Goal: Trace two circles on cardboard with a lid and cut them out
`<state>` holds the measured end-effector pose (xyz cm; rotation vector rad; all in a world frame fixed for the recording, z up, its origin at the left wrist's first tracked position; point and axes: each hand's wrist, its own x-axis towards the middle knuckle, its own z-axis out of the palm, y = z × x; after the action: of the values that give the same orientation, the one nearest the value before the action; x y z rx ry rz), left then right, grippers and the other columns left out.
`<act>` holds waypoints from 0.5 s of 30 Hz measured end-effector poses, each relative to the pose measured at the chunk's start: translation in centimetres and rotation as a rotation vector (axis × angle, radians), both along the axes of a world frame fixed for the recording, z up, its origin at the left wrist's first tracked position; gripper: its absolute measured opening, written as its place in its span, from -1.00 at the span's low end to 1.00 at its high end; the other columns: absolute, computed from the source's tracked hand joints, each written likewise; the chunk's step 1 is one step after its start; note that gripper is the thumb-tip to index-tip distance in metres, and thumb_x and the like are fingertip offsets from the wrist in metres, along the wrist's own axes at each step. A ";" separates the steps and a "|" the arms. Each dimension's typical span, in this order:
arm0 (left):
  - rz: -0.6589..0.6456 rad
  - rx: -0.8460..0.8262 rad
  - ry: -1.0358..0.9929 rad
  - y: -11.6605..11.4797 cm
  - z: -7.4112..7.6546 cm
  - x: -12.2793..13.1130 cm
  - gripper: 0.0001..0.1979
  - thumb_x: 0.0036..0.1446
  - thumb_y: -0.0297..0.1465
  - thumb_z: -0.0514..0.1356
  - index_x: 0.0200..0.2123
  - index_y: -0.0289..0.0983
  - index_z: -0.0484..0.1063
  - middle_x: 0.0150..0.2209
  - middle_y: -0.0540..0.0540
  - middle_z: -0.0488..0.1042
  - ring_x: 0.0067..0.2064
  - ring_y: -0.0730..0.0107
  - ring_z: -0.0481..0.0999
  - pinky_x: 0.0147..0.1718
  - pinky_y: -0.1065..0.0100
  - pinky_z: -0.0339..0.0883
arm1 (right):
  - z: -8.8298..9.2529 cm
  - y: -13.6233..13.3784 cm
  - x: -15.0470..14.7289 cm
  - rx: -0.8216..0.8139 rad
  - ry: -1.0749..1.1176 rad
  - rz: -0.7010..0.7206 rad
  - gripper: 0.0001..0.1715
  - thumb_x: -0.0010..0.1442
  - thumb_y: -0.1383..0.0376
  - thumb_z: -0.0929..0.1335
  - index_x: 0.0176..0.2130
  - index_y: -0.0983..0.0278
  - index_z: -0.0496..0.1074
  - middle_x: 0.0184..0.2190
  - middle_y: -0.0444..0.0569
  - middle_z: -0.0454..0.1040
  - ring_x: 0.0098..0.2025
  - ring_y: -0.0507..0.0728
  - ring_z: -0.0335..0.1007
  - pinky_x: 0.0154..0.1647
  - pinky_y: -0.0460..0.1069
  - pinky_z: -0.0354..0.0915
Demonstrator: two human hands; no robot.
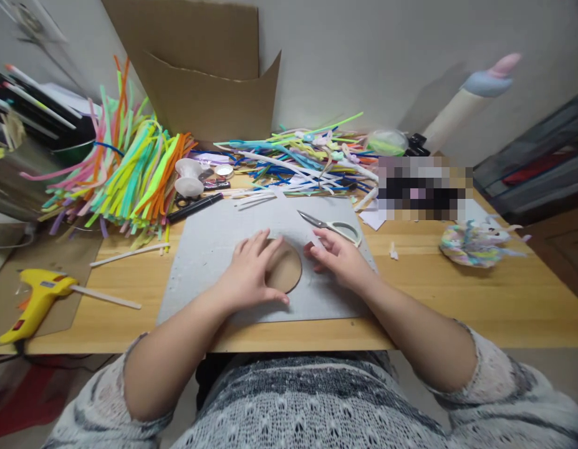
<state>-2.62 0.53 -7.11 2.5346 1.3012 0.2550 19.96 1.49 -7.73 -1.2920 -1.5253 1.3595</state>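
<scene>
A round brown cardboard disc point(287, 268) lies on the grey mat point(199, 249) in front of me. My left hand point(255, 271) rests over the disc's left part, its fingers apart, with the thumb near the lower edge. To the right of the disc, my right hand point(333, 255) pinches a small whitish strip point(315, 238) between thumb and fingers. Scissors point(330, 226) with pale handles lie just beyond my right hand, their blades toward the left.
A yellow glue gun point(38, 299) lies at the left. Colourful pipe cleaners point(130, 168) stand bundled behind it, with more piled point(307, 159) along the wall. A white spool point(189, 177) and black marker point(195, 207) are beyond the mat; a pastel woven piece point(473, 244) sits right.
</scene>
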 end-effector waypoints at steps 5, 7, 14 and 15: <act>0.130 -0.062 0.014 0.3 0.5 -3.5 0.27 -0.30 0.08 0.31 0.30 -0.36 -0.30 0.29 -0.43 -0.13 0.29 -0.10 -0.12 0.19 -0.01 -0.14 | 0.7 0.4 1.7 0.378 -0.441 0.073 -0.40 0.08 0.11 0.36 0.07 0.29 0.29 0.00 0.12 0.36 0.03 0.27 0.28 0.04 0.19 0.22; 0.185 -0.099 0.014 0.7 0.7 -4.8 0.25 -0.28 0.06 0.32 0.29 -0.38 -0.29 0.29 -0.44 -0.12 0.28 -0.11 -0.09 0.19 -0.01 -0.10 | 1.0 0.4 2.2 0.464 -0.560 0.162 -0.40 0.08 0.14 0.36 0.09 0.27 0.29 -0.01 0.12 0.35 0.03 0.28 0.26 0.05 0.21 0.21; 0.365 -0.048 -0.271 1.5 0.9 -5.2 -0.60 0.22 -0.24 0.01 0.06 -0.29 0.27 0.01 -0.20 0.32 0.09 0.19 0.28 0.09 0.15 0.14 | 1.0 0.0 2.3 0.520 -0.759 0.362 -0.42 0.15 0.18 0.33 0.16 0.10 0.25 0.01 0.09 0.30 0.01 0.26 0.24 0.02 0.20 0.22; 0.352 -0.049 -0.282 1.3 0.8 -4.7 -0.65 0.22 -0.28 0.02 0.02 -0.28 0.30 -0.03 -0.18 0.35 0.05 0.21 0.31 0.07 0.16 0.17 | 0.9 0.0 2.3 0.524 -0.791 0.370 -0.45 0.16 0.19 0.33 0.15 0.07 0.27 0.00 0.09 0.30 0.00 0.26 0.24 0.00 0.21 0.22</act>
<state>-7.35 1.88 -6.28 2.1200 1.6021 0.6195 22.21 1.45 -6.78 -1.2936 -2.5437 0.5399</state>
